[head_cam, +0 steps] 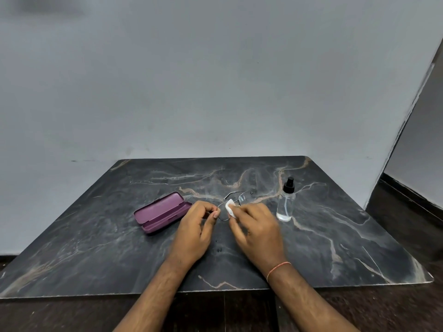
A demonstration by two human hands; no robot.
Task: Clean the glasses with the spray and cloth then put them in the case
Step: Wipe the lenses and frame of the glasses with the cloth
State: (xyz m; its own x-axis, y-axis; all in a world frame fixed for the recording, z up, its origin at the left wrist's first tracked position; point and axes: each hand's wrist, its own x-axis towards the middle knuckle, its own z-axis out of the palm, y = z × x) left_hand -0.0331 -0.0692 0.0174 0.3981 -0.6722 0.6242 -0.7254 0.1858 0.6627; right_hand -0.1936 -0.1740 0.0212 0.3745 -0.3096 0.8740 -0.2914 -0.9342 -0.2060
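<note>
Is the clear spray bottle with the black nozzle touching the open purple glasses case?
Apart. The head view shows the spray bottle standing right of both hands, the purple case lying left, dark marble tabletop between.

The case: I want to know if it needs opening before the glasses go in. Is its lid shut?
No, the purple case lies open on the table, its lid folded back and the inside showing.

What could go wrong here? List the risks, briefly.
1. The left hand pinches the thin wire glasses by one rim while the right hand rubs with the cloth; hard pressure might bend the frame.
2. The spray bottle stands upright close beside the right hand; a sideways move might topple it.
</note>
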